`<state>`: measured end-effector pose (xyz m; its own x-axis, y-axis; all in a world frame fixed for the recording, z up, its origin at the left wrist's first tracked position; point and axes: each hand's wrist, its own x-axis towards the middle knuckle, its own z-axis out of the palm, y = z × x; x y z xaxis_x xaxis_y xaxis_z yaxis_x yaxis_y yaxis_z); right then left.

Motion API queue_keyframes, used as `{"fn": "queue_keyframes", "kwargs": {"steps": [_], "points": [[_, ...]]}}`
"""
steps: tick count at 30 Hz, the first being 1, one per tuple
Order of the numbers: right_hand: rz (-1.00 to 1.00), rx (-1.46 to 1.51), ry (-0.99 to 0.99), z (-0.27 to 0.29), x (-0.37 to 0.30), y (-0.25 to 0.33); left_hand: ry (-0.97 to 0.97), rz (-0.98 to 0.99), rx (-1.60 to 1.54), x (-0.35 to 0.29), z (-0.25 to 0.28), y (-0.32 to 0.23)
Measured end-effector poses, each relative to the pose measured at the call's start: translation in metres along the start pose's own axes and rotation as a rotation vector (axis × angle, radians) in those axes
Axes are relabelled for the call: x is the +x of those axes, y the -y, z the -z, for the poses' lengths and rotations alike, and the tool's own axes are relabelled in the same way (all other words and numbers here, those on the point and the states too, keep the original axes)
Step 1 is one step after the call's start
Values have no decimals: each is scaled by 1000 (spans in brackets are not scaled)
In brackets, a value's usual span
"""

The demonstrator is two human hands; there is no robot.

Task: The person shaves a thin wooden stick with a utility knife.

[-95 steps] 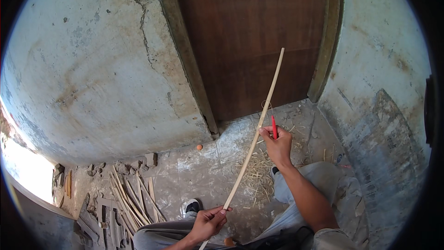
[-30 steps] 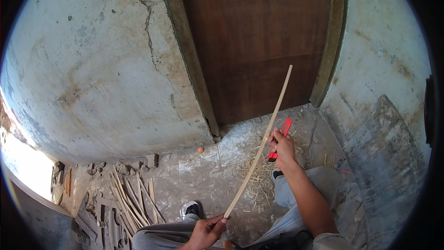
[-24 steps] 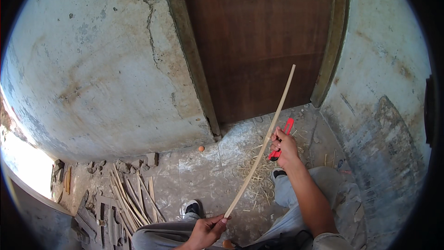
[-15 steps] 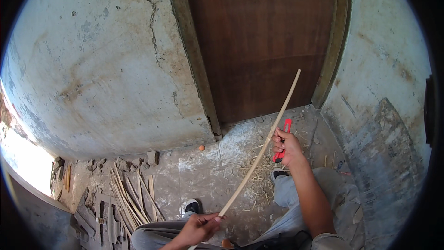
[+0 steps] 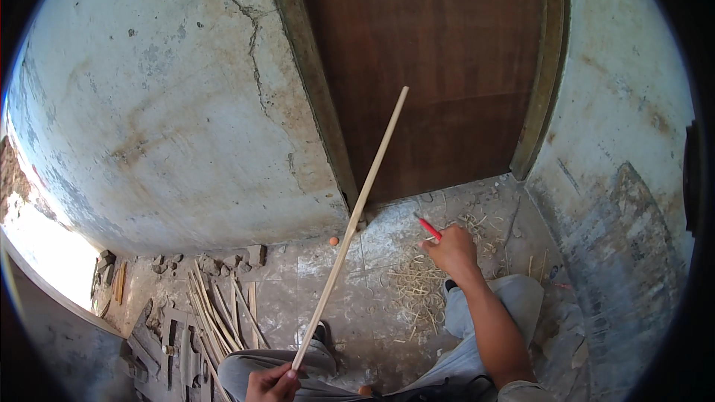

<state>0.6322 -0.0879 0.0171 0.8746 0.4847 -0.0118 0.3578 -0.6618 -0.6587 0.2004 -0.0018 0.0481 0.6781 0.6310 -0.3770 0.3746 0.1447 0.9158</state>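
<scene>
A long, pale strip of split wood or bamboo (image 5: 344,246) slants up and away from me, its far tip in front of the brown door. My left hand (image 5: 272,384) grips its lower end between thumb and fingers, beside my left knee. To the right, my right hand (image 5: 453,250) is closed around a red utility knife (image 5: 430,229). The knife's tip points up and left, toward the strip but apart from it. Most of its handle is hidden in my fist. Curly pale shavings (image 5: 417,290) lie on the floor below that hand.
Several more strips (image 5: 216,309) are heaped at the left by a grey slatted frame (image 5: 175,353). Stone chunks (image 5: 255,254) line the cracked wall's foot, and a small orange ball-like thing (image 5: 334,241) lies nearby. Ahead is a brown door (image 5: 439,67); a stained wall (image 5: 625,179) rises at right.
The strip has swung left, out of my right hand, and my left hand has moved down and left. My right hand has turned, so the knife now points up and left.
</scene>
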Motion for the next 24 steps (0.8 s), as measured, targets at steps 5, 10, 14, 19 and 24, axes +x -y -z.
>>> {"fn": "queue_keyframes", "kwargs": {"steps": [5, 10, 14, 19, 24], "points": [[-172, 882, 542, -24, 1, 3, -182, 90, -20, -44, 6, 68], [-272, 1304, 594, -51, -10, 21, -151, 131, 49, -75, 2, 62], [-245, 1287, 530, -54, -18, 38, -118, 150, -9, -89, 1, 72], [-35, 1085, 361, -52, -28, 52, -90, 91, 5, -98, 4, 85], [-84, 1161, 315, -53, -32, 61, -134, -39, 323, -106, -7, 81]]}}
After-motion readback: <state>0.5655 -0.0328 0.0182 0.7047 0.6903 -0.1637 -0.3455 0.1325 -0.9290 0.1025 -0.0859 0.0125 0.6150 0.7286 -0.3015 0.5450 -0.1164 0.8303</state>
